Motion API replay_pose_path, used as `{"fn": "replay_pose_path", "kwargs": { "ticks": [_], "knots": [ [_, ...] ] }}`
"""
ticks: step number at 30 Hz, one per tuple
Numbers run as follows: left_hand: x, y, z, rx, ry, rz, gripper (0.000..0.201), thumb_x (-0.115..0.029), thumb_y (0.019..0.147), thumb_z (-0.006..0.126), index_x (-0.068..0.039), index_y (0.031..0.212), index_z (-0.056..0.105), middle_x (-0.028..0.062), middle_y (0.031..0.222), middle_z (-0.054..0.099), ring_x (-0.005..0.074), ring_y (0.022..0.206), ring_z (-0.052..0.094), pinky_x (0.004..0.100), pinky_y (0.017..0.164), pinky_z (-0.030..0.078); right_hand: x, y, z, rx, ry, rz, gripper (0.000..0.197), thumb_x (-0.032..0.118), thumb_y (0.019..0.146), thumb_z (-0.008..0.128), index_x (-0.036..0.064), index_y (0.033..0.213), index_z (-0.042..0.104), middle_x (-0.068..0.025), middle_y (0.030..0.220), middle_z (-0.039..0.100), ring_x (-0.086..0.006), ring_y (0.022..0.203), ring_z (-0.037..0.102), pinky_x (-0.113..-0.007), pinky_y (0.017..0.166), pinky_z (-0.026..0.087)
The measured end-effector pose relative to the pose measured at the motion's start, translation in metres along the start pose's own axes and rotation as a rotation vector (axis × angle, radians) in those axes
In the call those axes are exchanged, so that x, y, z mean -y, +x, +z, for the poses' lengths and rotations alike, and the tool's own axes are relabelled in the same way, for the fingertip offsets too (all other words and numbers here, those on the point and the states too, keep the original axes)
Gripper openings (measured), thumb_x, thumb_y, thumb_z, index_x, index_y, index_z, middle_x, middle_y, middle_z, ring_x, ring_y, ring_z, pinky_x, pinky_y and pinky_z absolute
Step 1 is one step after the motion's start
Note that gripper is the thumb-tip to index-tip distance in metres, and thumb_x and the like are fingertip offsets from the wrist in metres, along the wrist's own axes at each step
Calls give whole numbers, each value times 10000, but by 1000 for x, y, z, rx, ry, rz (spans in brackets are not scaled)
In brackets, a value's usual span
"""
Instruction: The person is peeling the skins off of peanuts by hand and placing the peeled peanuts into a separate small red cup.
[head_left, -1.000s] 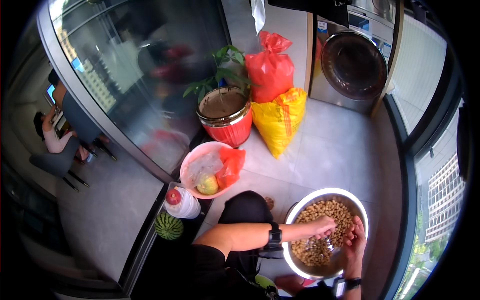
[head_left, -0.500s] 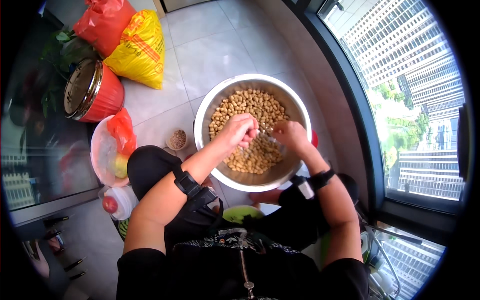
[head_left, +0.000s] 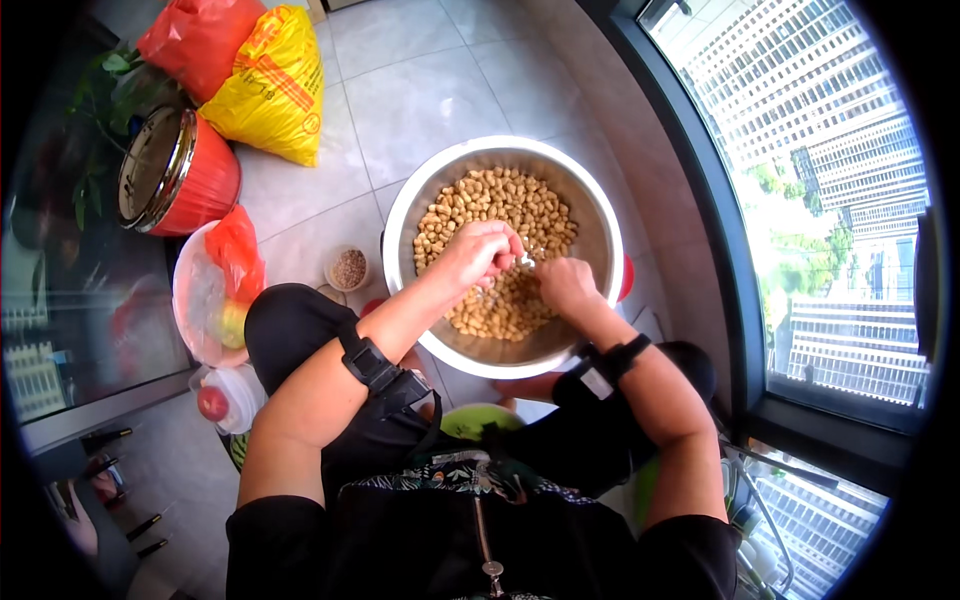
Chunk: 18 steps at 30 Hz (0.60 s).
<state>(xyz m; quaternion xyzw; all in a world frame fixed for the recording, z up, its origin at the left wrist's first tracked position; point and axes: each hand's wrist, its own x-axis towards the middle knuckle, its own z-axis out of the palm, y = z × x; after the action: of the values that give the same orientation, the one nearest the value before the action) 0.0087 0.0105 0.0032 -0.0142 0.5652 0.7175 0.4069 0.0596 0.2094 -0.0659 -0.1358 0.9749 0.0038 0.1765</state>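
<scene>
Head view: small pale piece (head_left: 525,260) between fingertips of left hand (head_left: 483,250) and right hand (head_left: 568,284), above peanuts (head_left: 500,195), just right of basin (head_left: 502,142) centre. Nearer hand, long axis: cannot tell. Fingers curled on both; grip on piece unclear. Right hand toward basin's right rim. Yellow bag (head_left: 270,100) printed, red-striped; brand undetermined.

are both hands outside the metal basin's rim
No, the left hand and right hand are close together over the peanuts, within the rim of the metal basin.
</scene>
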Motion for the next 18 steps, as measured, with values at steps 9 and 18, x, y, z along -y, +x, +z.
{"fn": "replay_pose_path", "kwargs": {
  "ticks": [9,18],
  "knots": [
    [0,-1,5,-2,41,-46,117,-82,829,482,-64,854,595,-32,642,486,22,465,339,157,391,244,-3,0,10,-20,12,19,146,146,780,533,76,776,661,-120,713,653,-284,708,665,-388,636,532],
    [9,2,5,-64,31,-59,153,-130,917,463,-54,939,594,-38,628,437,22,470,318,161,400,234,-22,4,-52,-187,620,176,152,195,712,607,116,794,708,-145,740,660,-323,727,646,-408,702,521]
  ]
}}
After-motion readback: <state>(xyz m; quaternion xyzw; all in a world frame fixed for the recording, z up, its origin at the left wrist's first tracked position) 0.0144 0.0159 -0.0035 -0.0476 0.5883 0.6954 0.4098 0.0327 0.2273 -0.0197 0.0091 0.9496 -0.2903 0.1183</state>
